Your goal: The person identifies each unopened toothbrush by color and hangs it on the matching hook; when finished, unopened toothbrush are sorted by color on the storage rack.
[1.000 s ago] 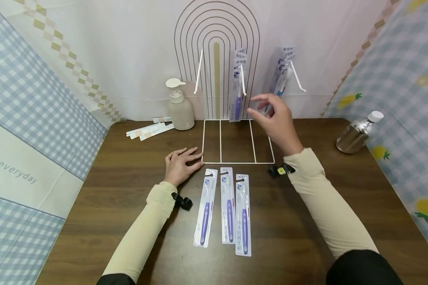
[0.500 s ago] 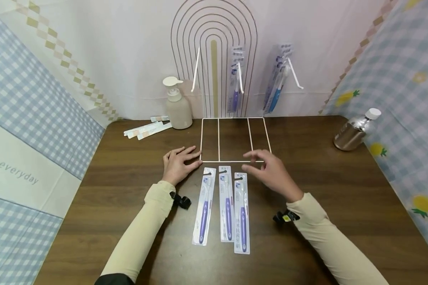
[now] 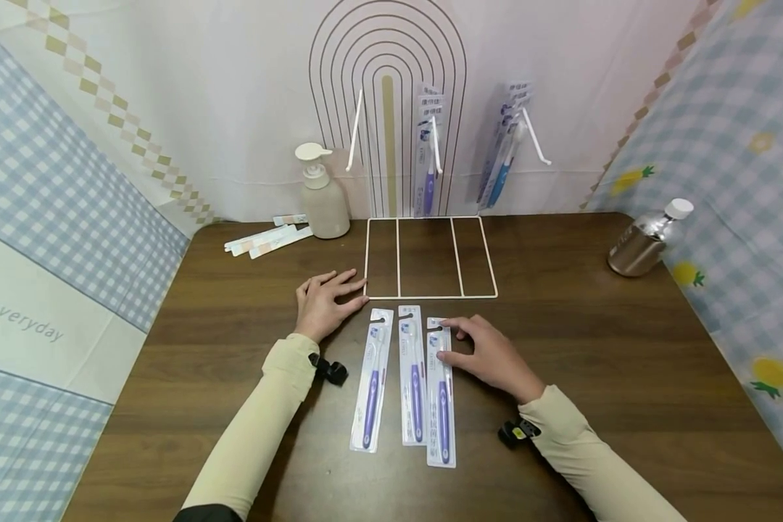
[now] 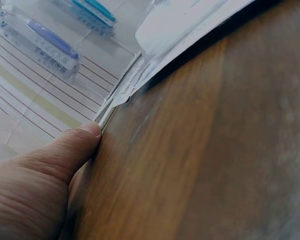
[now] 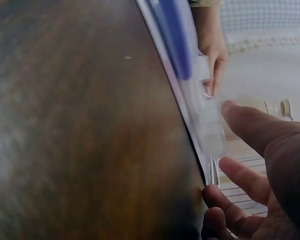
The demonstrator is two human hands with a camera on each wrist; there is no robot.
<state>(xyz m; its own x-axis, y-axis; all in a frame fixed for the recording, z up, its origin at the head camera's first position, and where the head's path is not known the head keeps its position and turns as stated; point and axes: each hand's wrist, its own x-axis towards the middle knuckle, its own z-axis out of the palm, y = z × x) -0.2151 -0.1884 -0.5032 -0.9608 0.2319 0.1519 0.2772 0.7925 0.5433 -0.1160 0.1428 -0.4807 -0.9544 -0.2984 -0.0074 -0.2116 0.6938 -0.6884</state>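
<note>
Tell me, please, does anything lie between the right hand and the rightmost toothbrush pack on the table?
Nothing visible does. The right hand already touches the upper end of the rightmost pack, thumb and fingertips at its edge; the other two packs lie on its far side.
</note>
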